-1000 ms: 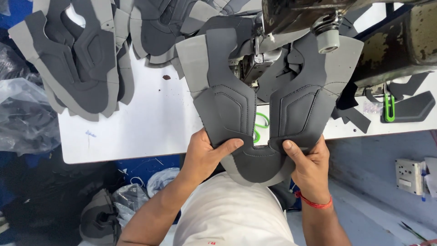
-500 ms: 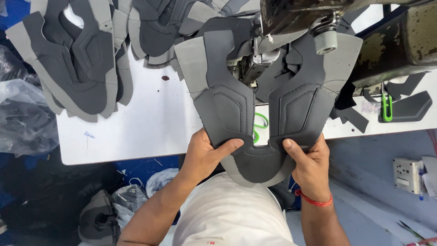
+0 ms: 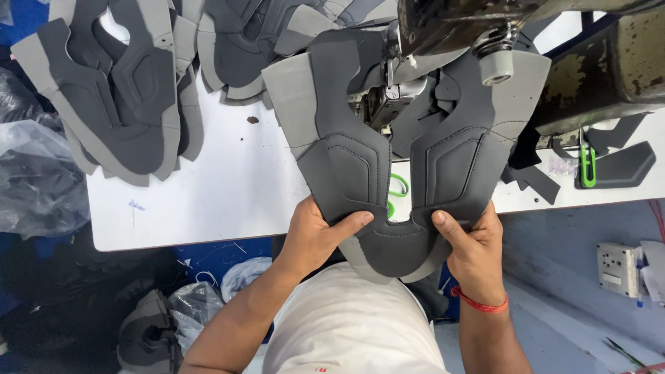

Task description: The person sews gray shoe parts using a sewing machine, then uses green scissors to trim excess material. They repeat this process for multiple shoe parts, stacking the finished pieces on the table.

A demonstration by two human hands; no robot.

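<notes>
A dark grey shoe upper (image 3: pixel 350 170) with light grey edges is spread in a U shape under the head of a sewing machine (image 3: pixel 478 28). My left hand (image 3: pixel 315 232) grips its lower left wing, thumb on top. My right hand (image 3: pixel 474 246) grips the lower right wing, thumb on top; a red thread band circles that wrist. The far ends of the upper reach the needle area (image 3: pixel 388 100), where they are partly hidden by the machine.
Stacks of similar grey uppers (image 3: pixel 118 104) lie at the left and back of the white table (image 3: pixel 208 201). Green snips (image 3: pixel 587 166) and small grey cut pieces (image 3: pixel 623 166) sit at the right. Plastic bags (image 3: pixel 31 173) hang beside the table's left edge.
</notes>
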